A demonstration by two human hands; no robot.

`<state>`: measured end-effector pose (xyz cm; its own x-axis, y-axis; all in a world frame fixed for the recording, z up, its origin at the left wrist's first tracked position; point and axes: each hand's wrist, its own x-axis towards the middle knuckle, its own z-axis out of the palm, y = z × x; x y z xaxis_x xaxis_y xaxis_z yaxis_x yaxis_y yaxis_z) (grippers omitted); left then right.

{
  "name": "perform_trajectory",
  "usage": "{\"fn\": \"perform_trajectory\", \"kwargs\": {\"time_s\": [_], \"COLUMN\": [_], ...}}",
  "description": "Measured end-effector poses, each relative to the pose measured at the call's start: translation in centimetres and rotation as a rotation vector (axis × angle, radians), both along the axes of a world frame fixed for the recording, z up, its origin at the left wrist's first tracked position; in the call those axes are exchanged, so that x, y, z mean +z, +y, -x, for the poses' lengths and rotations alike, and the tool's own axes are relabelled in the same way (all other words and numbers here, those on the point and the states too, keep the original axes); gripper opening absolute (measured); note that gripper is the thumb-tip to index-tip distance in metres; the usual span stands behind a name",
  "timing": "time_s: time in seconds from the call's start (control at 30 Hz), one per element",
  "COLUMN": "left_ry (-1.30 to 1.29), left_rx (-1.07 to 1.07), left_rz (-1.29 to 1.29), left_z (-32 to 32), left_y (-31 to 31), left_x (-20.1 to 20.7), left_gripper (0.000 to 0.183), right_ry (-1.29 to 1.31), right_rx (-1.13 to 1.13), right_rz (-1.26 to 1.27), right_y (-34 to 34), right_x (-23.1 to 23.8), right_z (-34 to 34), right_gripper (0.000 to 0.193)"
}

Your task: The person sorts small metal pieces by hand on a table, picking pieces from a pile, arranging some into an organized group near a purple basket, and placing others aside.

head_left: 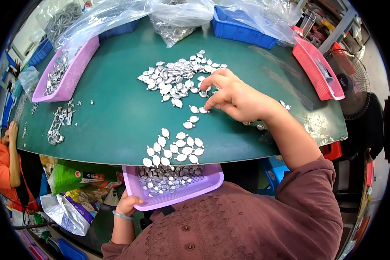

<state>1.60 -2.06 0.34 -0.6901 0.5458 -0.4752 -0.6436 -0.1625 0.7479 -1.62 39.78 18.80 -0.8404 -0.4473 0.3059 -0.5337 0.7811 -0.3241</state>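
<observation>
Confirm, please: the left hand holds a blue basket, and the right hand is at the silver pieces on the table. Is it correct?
Not quite: the head view shows the basket in the left hand is purple, not blue. The rest is right.

Table: it was green on top [110,125], with pale scuffs toward its right side.
Main pile: silver oval pieces [162,78] lay heaped near the middle, several overlapping.
Front edge: a looser group of silver ovals [186,151] lay spread out there, with a few more between it and the pile.
Right side: a few small pieces [260,127] lay apart, and a pink basket [307,67] stood near the edge.
Left side: metal rings and bits [57,123] lay near a long purple basket [81,67].
Back: a clear bag [171,30] rested beside a blue tray [242,32].
</observation>
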Motion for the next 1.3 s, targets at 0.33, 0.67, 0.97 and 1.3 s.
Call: {"fn": "perform_trajectory", "kwargs": {"time_s": [0.33, 0.67, 0.97, 1.3], "left_ry": [0.005, 0.017, 0.008, 0.015], "left_rx": [-0.015, -0.014, 0.002, 0.015], "left_rz": [-0.016, 0.024, 0.042, 0.04], "left_z": [0.2, 0.2, 0.1, -0.1], "left_y": [0.4, 0.4, 0.7, 1.4], "left_x": [0.4, 0.5, 0.9, 2.3], "left_gripper": [0.06, 0.056, 0.058, 0.059], "right_ry": [0.041, 0.027, 0.102, -0.329], "right_rx": [-0.211, -0.196, -0.088, -0.12], "right_rz": [0.092, 0.046, -0.097, -0.396], "right_y": [0.4, 0.0, -0.2, 2.5], "right_x": [-0.8, -1.1, 0.1, 4.3], "right_z": [0.9, 1.2, -0.2, -4.5], "right_gripper": [0.018, 0.015, 0.006, 0.005]}}
